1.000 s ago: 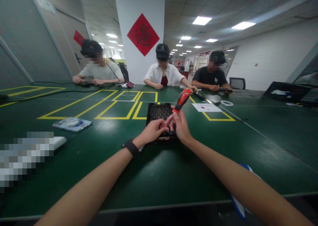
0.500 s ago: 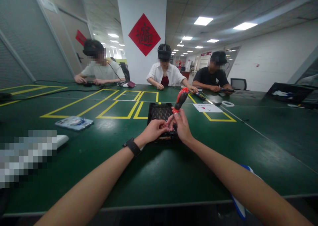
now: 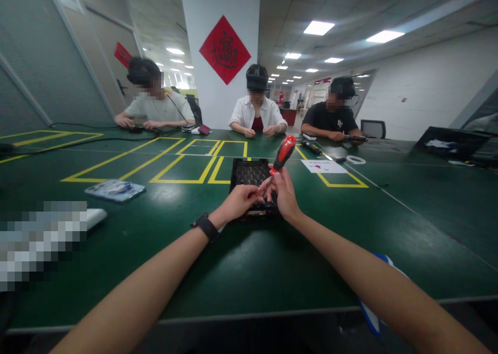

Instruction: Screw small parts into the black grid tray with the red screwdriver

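Observation:
A red and black screwdriver [image 3: 285,153] leans up and to the right, its handle highest. My right hand [image 3: 286,196] is closed around it near the base of the handle, and the thin shaft slants down between my two hands. Beside the shaft's lower end, my left hand [image 3: 243,201] has its fingertips pinched together. Whatever they grip is too small or too hidden to name. Both hands rest over the near part of a black tray-like case [image 3: 251,172] with a bumpy dark inside. My fingers cover its near middle and the screwdriver's tip.
On the green table [image 3: 194,271] are yellow tape outlines, a patterned phone-like object [image 3: 115,189] on the left, and a white paper [image 3: 324,166] with a roll of tape [image 3: 356,159] on the right. Three people sit opposite. A blue-and-white object [image 3: 373,312] lies under my right forearm.
The co-worker opposite has drawn a hand back from the dark tool at right. The view has shifted slightly; my hands and the screwdriver stay almost in place.

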`<state>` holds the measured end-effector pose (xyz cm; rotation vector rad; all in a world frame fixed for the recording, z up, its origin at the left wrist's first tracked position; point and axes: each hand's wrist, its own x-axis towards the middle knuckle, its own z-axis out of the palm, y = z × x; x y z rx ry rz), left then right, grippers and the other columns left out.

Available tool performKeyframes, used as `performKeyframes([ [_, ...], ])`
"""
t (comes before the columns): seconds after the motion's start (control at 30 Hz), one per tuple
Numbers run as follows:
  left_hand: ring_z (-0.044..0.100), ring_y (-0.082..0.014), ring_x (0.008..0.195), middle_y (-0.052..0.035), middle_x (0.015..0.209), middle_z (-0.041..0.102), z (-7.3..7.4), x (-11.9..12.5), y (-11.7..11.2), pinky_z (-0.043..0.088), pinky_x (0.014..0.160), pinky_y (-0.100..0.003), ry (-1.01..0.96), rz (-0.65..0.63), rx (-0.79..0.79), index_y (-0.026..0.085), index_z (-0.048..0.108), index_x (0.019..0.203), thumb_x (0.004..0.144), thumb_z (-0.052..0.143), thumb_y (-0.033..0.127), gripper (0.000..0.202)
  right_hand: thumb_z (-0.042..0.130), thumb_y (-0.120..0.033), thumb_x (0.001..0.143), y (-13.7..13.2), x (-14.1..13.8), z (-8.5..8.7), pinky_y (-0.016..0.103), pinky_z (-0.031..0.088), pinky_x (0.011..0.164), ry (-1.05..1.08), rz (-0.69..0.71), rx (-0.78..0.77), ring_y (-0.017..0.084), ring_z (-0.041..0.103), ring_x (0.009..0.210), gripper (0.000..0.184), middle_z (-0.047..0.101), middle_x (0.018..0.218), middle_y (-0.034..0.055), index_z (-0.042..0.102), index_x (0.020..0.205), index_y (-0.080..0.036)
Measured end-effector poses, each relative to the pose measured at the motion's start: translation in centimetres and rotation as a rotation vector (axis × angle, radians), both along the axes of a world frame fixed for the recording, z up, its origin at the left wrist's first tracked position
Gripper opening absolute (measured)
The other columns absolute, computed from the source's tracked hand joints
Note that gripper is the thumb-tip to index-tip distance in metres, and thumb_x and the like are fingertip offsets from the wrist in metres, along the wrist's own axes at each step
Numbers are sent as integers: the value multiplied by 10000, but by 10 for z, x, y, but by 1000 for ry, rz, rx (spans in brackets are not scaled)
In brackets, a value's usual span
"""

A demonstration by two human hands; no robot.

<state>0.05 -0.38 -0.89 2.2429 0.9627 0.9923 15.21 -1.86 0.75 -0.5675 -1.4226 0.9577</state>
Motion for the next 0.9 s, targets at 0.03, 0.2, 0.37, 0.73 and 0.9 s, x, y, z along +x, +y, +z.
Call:
performKeyframes([
  [0.03,567,-131,695,-10,749,654,0,0,0,415,642,-222,-2,-25,-7,138,656,819,802,535,286,192,369,-461,880,0,0,0,191,352,397,-2,3,0,54,433,379,332,618,683,-38,418,1120,-236],
  [0.2,589,-142,742,-17,816,673,6,1,-2,439,705,-239,-50,18,45,158,665,890,805,516,255,197,400,-423,878,-2,0,1,193,379,434,-3,-66,30,55,463,411,271,631,708,-31,432,1067,-232],
  [0.37,600,-154,808,-42,883,669,2,-20,17,451,760,-273,-75,484,90,177,656,893,793,453,159,227,500,-396,829,9,7,5,217,460,566,36,-220,31,68,550,505,240,660,763,-4,497,971,-202],
  [0.73,617,-178,878,-39,1046,665,-24,-53,43,469,770,-275,64,686,-56,222,652,1018,741,555,284,299,720,-303,616,32,21,-2,311,522,742,17,-159,-139,165,671,709,331,691,805,38,645,901,-154],
  [0.9,609,-178,936,-28,1062,666,-21,-54,41,454,839,-273,104,705,-34,228,667,1003,741,544,270,293,714,-356,610,36,27,-3,256,488,542,-17,-290,-136,118,591,540,337,680,715,35,679,853,-125],
])
